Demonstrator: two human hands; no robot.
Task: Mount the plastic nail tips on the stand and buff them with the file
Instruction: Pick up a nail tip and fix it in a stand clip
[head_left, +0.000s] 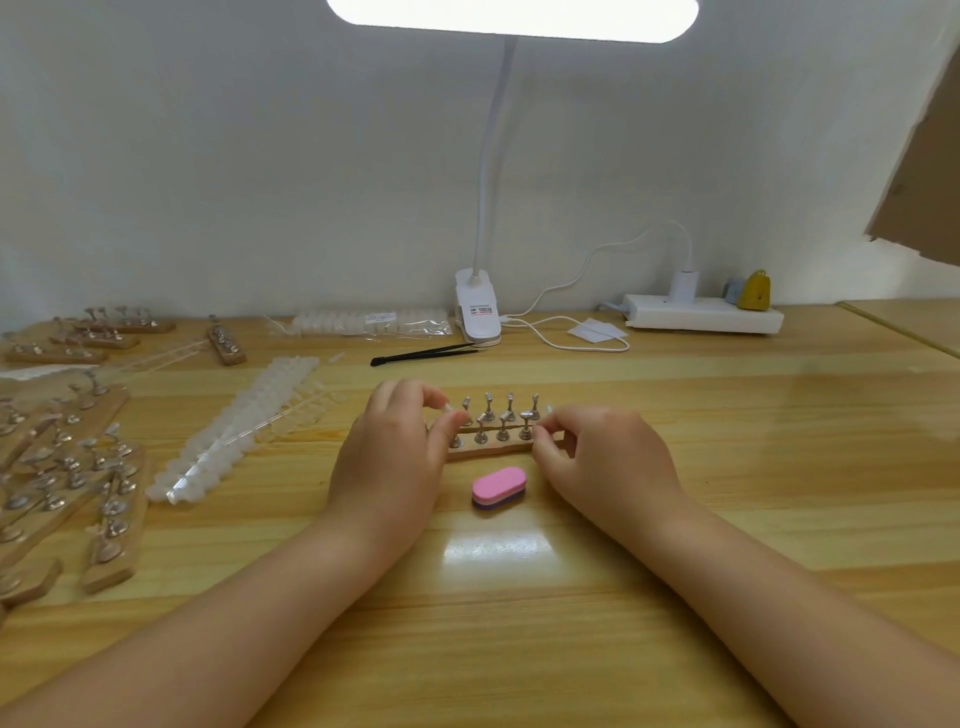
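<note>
- Two hands work at mid-frame: the left hand (390, 457) seems to pinch a small clear nail tip (453, 414) between thumb and forefinger at the left end of the stand (496, 448), and the right hand (605, 457) has its fingers curled at the right end, pinching the wood or a tip; which one, I cannot tell.
- The metal pegs (488, 415) stand close together, none capped that I can see, so mounting looks barely begun.
- A tip could slip from the pinch, or a finger could knock a neighbouring peg askew.
- The pink file (498, 487) lies untouched just below the stand, between the wrists; a dragged forearm might sweep it away.
- Spare stands (111, 525) and strips of tips (234, 431) crowd the left of the frame, while the table (753, 467) at right shows bare wood for moving.
</note>
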